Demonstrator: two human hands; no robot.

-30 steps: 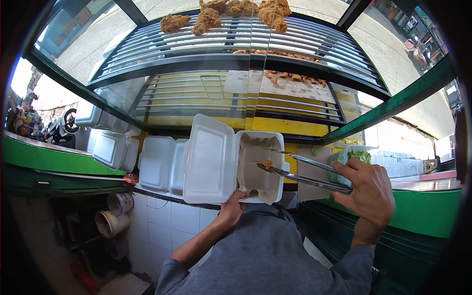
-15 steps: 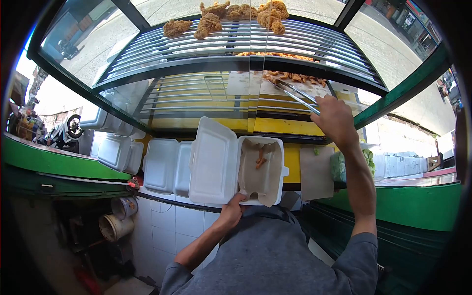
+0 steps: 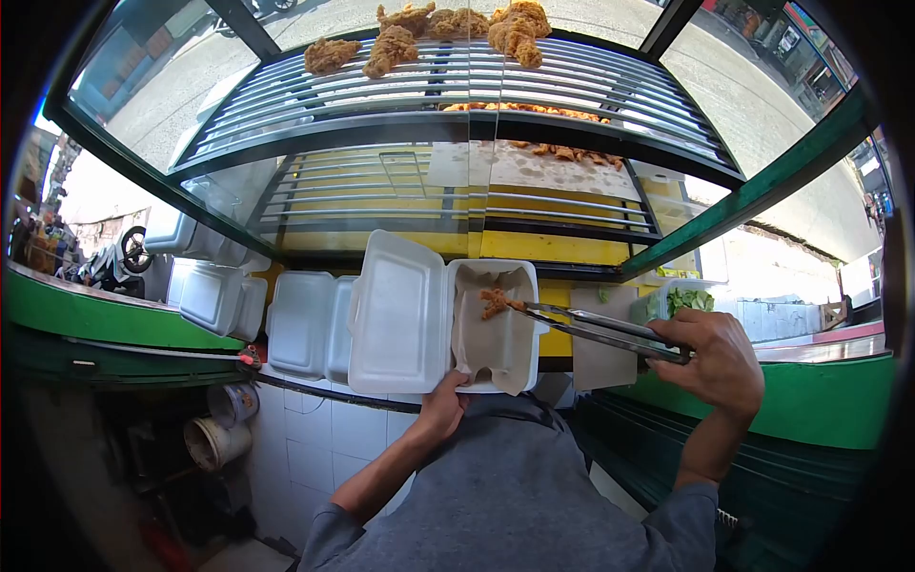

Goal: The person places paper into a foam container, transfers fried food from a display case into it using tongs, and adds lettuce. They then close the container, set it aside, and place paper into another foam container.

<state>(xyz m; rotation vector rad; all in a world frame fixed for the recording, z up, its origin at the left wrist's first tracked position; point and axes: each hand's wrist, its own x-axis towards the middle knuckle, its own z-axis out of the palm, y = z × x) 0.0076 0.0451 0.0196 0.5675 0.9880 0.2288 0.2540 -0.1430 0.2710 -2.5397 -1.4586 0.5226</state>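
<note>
My right hand (image 3: pixel 713 360) is closed around metal tongs (image 3: pixel 600 329), whose tips reach left over the open foam box. Fried pieces (image 3: pixel 496 303) show at the tong tips, over the brown paper liner (image 3: pixel 496 353) in that box. My left hand (image 3: pixel 444 405) grips the near edge of the foam takeaway box (image 3: pixel 530 372), its thumb at the inner rim. The box's raised lid (image 3: pixel 398 315) leans out to the left. More small fried pieces (image 3: pixel 562 153) lie on a paper-covered rack inside the glass case.
Large fried chicken pieces (image 3: pixel 393 50) sit on the upper rack (image 3: pixel 315 100). Closed foam boxes (image 3: pixel 300 324) stand at left. A tub of lettuce (image 3: pixel 688 299) and brown paper (image 3: pixel 602 362) are at right. Green frame posts (image 3: pixel 762 195) border the case.
My right hand has drawn the tongs out of the glass case, down and toward the box, with fried pieces now at the tips. My left hand stays at the box.
</note>
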